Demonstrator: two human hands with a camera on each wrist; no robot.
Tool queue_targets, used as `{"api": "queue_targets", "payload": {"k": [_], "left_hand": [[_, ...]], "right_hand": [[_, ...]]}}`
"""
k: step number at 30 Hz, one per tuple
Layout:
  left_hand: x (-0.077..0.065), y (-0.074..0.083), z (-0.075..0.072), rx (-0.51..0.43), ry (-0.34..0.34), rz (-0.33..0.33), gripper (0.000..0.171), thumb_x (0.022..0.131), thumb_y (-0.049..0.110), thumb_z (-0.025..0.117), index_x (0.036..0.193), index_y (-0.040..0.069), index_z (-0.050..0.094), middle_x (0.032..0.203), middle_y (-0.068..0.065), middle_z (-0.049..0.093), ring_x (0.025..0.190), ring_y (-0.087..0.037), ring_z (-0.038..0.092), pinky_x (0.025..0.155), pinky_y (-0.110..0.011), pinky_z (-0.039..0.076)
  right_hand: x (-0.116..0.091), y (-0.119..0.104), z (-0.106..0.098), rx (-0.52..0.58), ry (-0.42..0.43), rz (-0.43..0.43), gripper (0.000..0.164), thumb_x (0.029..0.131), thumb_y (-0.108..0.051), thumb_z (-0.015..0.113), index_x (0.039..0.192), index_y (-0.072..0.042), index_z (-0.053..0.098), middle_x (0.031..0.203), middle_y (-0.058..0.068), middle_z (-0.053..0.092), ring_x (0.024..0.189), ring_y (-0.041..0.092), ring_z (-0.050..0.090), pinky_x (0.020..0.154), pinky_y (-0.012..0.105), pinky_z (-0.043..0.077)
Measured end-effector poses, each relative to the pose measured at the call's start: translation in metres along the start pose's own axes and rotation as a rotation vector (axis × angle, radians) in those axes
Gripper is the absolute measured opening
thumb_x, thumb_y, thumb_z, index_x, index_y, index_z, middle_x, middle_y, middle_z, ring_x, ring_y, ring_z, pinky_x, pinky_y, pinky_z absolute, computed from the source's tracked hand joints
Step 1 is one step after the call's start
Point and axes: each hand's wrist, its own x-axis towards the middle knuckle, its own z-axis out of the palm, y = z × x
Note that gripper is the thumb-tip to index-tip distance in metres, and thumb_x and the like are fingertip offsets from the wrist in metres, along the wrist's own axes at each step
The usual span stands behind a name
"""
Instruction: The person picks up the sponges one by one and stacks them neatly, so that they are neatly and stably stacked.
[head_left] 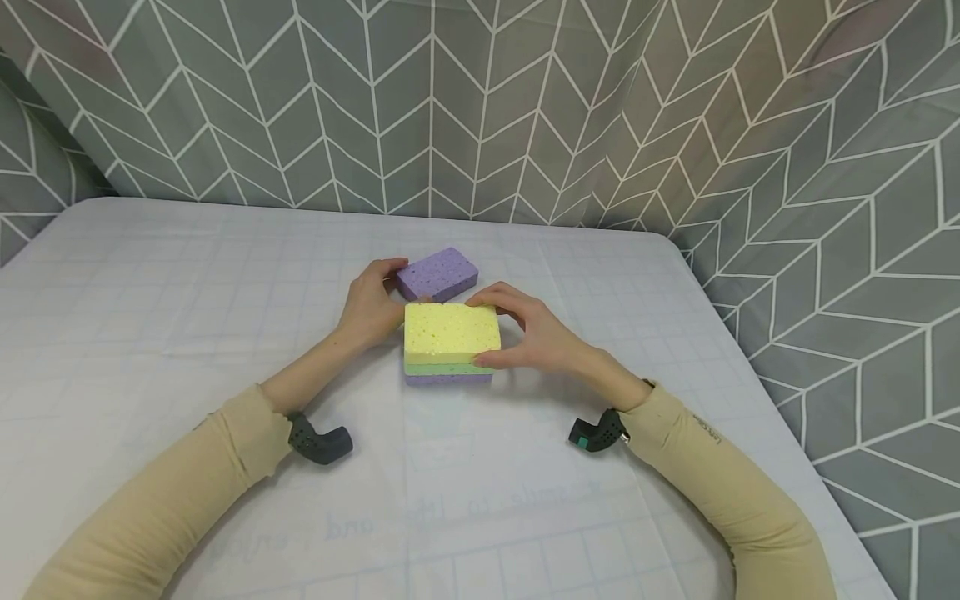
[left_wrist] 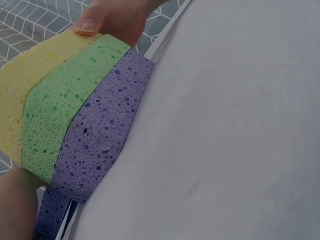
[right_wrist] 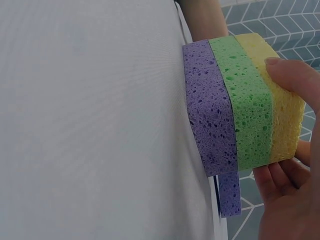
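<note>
Three sponges form a neat stack in front of me: a yellow sponge [head_left: 450,329] on top, a green sponge [right_wrist: 245,105] in the middle and a purple sponge [right_wrist: 210,107] at the bottom on the table. My right hand [head_left: 543,333] pinches the yellow sponge at its right end, thumb on the near side and fingers at the far side. Behind the stack lies a second purple sponge [head_left: 438,273], turned at an angle. My left hand [head_left: 371,304] grips its left end between fingers and thumb, the thumb partly hidden by the stack.
A white cloth with faint lines and lettering covers the table [head_left: 187,275]. Grey curtains [head_left: 450,108] with a white chevron pattern hang behind it and along its right side. Dark wrist devices [head_left: 321,440] show at both sleeve cuffs.
</note>
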Motion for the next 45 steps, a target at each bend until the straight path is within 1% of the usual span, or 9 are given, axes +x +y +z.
{"api": "queue_targets", "payload": {"k": [6,12,17,20,25,29,33,39,45], "left_hand": [[0.000,0.000,0.000,-0.007,-0.003,0.004,0.074,0.084,0.021,0.080,0.143,-0.005,0.045,0.142,-0.023,0.049,0.134,-0.036,0.048,0.116,-0.041,0.041],[0.000,0.000,0.000,-0.020,-0.020,-0.006,0.074,0.085,0.022,0.079,0.145,-0.004,0.043,0.144,-0.022,0.048,0.134,-0.035,0.049,0.115,-0.041,0.043],[0.001,0.002,-0.005,-0.056,-0.023,-0.004,0.074,0.085,0.022,0.079,0.145,-0.003,0.043,0.145,-0.021,0.048,0.135,-0.036,0.049,0.115,-0.043,0.043],[0.001,0.002,-0.008,-0.060,-0.022,-0.010,0.073,0.085,0.021,0.080,0.145,-0.002,0.044,0.145,-0.020,0.049,0.135,-0.035,0.049,0.114,-0.043,0.044],[0.002,0.005,-0.014,-0.074,-0.046,-0.023,0.073,0.086,0.021,0.079,0.146,-0.001,0.043,0.146,-0.019,0.048,0.135,-0.036,0.049,0.115,-0.045,0.043],[0.002,0.009,-0.017,-0.100,-0.052,-0.014,0.074,0.085,0.021,0.079,0.146,0.000,0.043,0.146,-0.018,0.049,0.135,-0.035,0.050,0.114,-0.045,0.044],[0.001,0.012,-0.019,-0.114,-0.049,0.008,0.073,0.085,0.021,0.079,0.145,0.000,0.044,0.145,-0.017,0.050,0.133,-0.034,0.052,0.114,-0.043,0.044],[0.000,0.015,-0.021,-0.144,-0.061,0.021,0.072,0.085,0.023,0.079,0.145,0.001,0.045,0.145,-0.015,0.050,0.133,-0.032,0.052,0.115,-0.041,0.043],[-0.001,0.021,-0.026,-0.175,-0.061,0.024,0.072,0.085,0.023,0.078,0.145,0.001,0.045,0.145,-0.016,0.050,0.135,-0.032,0.051,0.115,-0.044,0.042]], "right_hand": [[0.000,0.002,-0.001,-0.014,0.000,0.002,0.067,0.073,-0.007,0.089,0.133,-0.010,0.059,0.129,0.002,0.056,0.119,0.015,0.051,0.113,0.033,0.042],[-0.001,0.003,-0.001,-0.011,-0.004,-0.011,0.064,0.076,-0.010,0.087,0.133,-0.010,0.059,0.129,0.003,0.056,0.119,0.016,0.051,0.112,0.034,0.043],[-0.002,0.002,-0.001,-0.018,-0.010,-0.008,0.065,0.076,-0.010,0.087,0.134,-0.010,0.058,0.129,0.003,0.056,0.119,0.017,0.051,0.112,0.034,0.043],[-0.002,0.001,-0.001,-0.021,-0.012,-0.003,0.065,0.076,-0.010,0.087,0.134,-0.010,0.058,0.129,0.003,0.056,0.120,0.016,0.051,0.112,0.035,0.043],[-0.003,-0.001,-0.001,-0.028,-0.011,-0.002,0.065,0.076,-0.010,0.087,0.134,-0.010,0.058,0.129,0.002,0.056,0.120,0.016,0.051,0.113,0.036,0.043],[-0.003,-0.001,-0.001,-0.031,-0.009,-0.004,0.066,0.075,-0.009,0.087,0.134,-0.010,0.058,0.129,0.002,0.056,0.120,0.016,0.051,0.113,0.036,0.043],[-0.003,-0.002,-0.001,-0.028,-0.011,-0.004,0.065,0.076,-0.010,0.087,0.134,-0.010,0.058,0.129,0.002,0.056,0.119,0.016,0.052,0.112,0.036,0.043],[-0.004,-0.003,-0.002,-0.022,-0.012,0.005,0.066,0.075,-0.008,0.087,0.134,-0.009,0.058,0.128,0.004,0.055,0.118,0.016,0.051,0.112,0.032,0.043],[-0.004,-0.002,-0.002,-0.017,-0.013,0.004,0.067,0.075,-0.007,0.087,0.135,-0.007,0.057,0.130,0.006,0.056,0.119,0.018,0.051,0.110,0.032,0.043]]}}
